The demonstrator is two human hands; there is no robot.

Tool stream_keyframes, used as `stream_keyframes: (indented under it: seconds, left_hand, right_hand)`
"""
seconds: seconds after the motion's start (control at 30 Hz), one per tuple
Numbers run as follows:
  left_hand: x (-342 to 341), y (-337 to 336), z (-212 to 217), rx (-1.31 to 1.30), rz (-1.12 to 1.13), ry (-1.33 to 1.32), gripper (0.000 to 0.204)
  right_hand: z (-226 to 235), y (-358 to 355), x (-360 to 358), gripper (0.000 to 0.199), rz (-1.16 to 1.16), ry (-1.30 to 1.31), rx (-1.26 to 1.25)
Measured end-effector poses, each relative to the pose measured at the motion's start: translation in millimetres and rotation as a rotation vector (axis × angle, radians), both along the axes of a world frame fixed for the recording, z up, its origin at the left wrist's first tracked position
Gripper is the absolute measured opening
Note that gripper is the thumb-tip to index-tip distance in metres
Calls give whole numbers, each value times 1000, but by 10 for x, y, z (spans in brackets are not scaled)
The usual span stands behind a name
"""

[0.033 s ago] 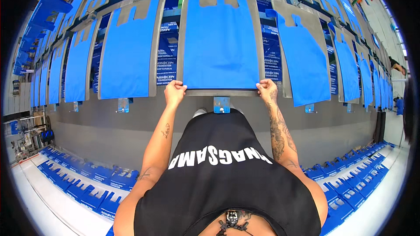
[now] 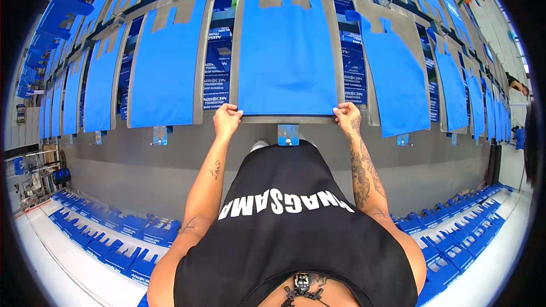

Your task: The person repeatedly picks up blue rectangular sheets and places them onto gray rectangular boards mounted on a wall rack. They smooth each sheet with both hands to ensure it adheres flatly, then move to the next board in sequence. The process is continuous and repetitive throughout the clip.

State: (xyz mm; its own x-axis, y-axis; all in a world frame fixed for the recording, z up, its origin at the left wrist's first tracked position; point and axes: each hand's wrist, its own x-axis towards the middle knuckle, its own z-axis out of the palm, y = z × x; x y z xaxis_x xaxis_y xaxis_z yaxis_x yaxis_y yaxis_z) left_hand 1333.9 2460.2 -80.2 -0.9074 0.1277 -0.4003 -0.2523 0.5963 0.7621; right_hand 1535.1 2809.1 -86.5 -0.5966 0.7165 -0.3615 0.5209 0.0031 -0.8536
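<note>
A plain blue cloth bag (image 2: 286,62) with cut-out handles lies flat on a grey board (image 2: 267,120) straight in front of me. My left hand (image 2: 227,118) pinches its near left corner between thumb and fingers. At the near right corner, my right hand (image 2: 346,118) holds the same edge in a similar pinch. The bag's near edge runs straight between both hands, with a strip of the board showing below it. Slight creases mark the middle of the cloth.
More blue bags lie on boards to the left (image 2: 168,68) and right (image 2: 395,74). A metal bracket (image 2: 288,135) juts toward me below the board. Printed blue bags (image 2: 216,74) show in the gaps underneath. Behind me, rows of blue bags (image 2: 116,250) line the floor.
</note>
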Motion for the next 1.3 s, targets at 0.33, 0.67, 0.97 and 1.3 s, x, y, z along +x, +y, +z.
stream_keyframes:
  seconds: [0.33, 0.67, 0.97, 1.3]
  left_hand:
    - [187, -59, 90, -170, -65, 99, 29]
    - [266, -26, 244, -255, -121, 149, 27]
    - [-37, 550, 368, -442, -597, 774, 66]
    - [-497, 906, 161, -587, -665, 613, 81]
  right_hand:
    - [-167, -85, 240, 19, 15, -59, 126]
    - [-39, -216, 283, 19, 63, -89, 238]
    - [121, 8, -651, 54, 379, -6, 994]
    - [-19, 1180, -2275, 45, 343, 70, 883]
